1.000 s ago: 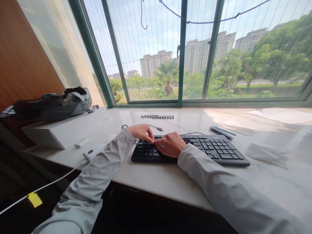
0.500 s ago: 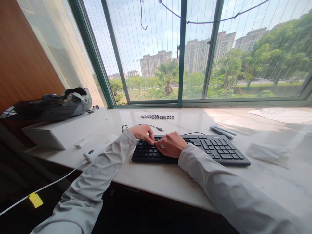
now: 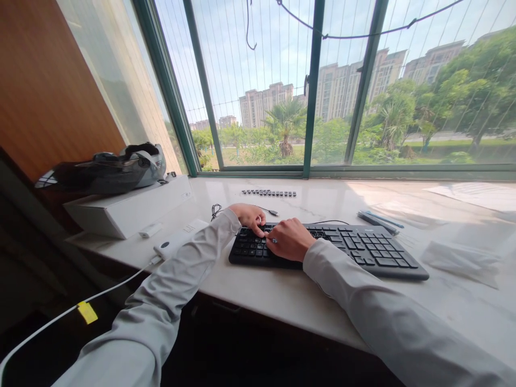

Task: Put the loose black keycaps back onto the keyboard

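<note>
A black keyboard [image 3: 363, 250] lies on the pale marble sill. Both my hands rest on its upper left part, close together. My left hand [image 3: 250, 216] has its fingers bent down and pressed together onto the keys; what they pinch is hidden. My right hand [image 3: 291, 240] is closed like a fist beside it, with a small shiny tip showing at its fingers, touching the keys. A row of loose dark keycaps [image 3: 269, 193] lies behind the keyboard near the window.
A white box [image 3: 133, 209] with a dark bag [image 3: 108, 169] on top stands at the left. A white device with a cable [image 3: 177, 245] lies beside the keyboard. Pens [image 3: 379, 221] and papers [image 3: 459, 257] lie at the right, and a thin black cable [image 3: 217, 209] at the back.
The view has shifted, so everything sits a little further right in the picture. Both hands stay at the same spot on the keyboard.
</note>
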The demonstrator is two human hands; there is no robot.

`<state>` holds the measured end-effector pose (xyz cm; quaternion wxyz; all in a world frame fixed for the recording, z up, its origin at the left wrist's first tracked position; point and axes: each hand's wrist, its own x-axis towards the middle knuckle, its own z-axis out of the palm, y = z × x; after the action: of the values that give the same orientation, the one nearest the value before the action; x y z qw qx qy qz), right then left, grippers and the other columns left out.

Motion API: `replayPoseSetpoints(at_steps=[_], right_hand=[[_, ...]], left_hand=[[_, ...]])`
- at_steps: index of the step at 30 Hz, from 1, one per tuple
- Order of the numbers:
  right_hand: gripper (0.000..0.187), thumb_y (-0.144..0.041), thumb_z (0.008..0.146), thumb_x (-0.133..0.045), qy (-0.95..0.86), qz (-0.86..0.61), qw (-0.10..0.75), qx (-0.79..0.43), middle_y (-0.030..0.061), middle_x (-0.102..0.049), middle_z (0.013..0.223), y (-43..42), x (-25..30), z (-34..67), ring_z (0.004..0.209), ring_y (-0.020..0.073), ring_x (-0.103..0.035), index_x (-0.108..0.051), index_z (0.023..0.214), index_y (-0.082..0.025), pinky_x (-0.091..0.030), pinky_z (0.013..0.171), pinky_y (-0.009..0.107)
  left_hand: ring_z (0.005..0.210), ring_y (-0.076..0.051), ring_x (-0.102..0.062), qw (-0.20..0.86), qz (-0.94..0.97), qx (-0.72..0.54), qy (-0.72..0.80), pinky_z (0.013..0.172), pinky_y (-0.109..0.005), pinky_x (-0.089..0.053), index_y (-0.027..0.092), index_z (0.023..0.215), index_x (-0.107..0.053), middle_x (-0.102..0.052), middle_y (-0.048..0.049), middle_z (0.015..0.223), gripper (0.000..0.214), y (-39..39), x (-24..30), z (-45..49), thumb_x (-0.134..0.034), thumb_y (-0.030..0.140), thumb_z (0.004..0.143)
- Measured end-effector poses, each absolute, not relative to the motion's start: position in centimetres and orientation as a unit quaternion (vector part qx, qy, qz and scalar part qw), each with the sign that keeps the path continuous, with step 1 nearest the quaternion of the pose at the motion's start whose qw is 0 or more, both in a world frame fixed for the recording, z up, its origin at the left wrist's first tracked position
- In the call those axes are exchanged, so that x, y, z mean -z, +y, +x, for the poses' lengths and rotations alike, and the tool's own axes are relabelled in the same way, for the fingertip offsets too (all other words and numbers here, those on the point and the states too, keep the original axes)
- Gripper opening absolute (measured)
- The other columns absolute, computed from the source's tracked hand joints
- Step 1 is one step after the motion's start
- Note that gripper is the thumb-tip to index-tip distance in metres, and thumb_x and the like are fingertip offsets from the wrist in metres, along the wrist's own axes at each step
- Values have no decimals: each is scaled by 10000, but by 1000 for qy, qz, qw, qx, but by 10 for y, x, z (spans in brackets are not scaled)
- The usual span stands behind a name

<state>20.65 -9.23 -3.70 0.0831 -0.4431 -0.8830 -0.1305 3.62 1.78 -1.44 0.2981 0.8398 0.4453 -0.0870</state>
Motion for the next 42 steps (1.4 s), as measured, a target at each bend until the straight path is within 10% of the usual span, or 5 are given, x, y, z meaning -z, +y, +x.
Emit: replayPoseSetpoints(at_steps=[20,30,42], right_hand=[[500,-408,914,-267,-868,-465,106,138,121,-696,779,-90,36,217,731,210,-634,-730,865,-227,-357,637,291],[523,-466,932,-217,-890,-432,106,98,95,-703,807,-98,35,215,770,213,-643,-702,972,-274,-368,661,290],[530,-430,935,-224,-882,-435,142,112,113,-700,798,-100,34,214,764,222,-647,-701,861,-211,-401,681,316]], left_hand=[[456,-61,-415,394,811,-13,433,432,-192,-276,175,774,-513,-461,58,577,526,30,28,12,-718,600,542],[506,-92,-472,185,752,-235,587,472,-214,-335,166,828,-614,-527,18,584,461,56,49,-2,-661,578,627],[787,-192,-600,-99,729,-183,652,656,-279,-423,301,946,-653,-674,3,840,338,78,54,-7,-522,541,747]])
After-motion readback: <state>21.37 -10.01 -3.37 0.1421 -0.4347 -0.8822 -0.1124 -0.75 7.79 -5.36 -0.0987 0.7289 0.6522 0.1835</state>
